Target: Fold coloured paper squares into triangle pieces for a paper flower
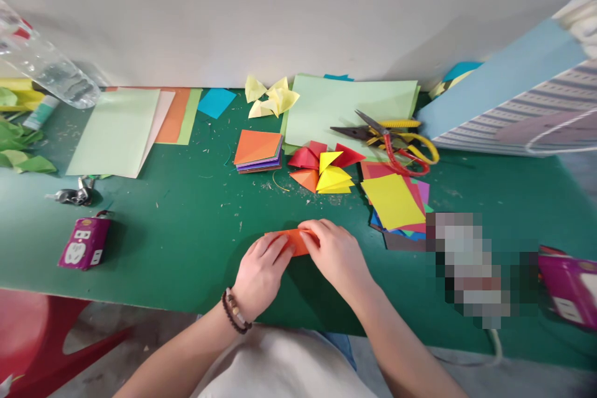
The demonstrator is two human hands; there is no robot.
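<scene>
From where I stand, the orange paper [299, 244] is at the near side of the green table [186, 249], right in front of the person; take it as the middle of the dial, with the wall at 12. It looks folded down to a narrow strip. The left hand [263, 264] has its end at 9 o'clock, fingers drawn in narrow over it; the right hand [339, 255] pinches the end at 3 between thumb and forefinger. What the fingers do underneath, I can't tell, nor whether the strip lies flat or is slightly lifted.

I take this for a creasing step. To do it well, I'd let the left fingertips pin the paper to the tabletop, match edges and corners exactly, then run the right thumb outward along the fold from the middle. Pressing before the edges meet would leave a skewed crease that is hard to undo.

The folded red and yellow pieces [333, 180] near 1 o'clock show crisp points, a fair standard to copy. The neat stack of paper squares [258, 149] sits at 11, the looser pile of coloured sheets [394, 202] at 2, and the red-and-yellow-handled scissors [394, 152] beyond that pile, well away from the fingers.
</scene>
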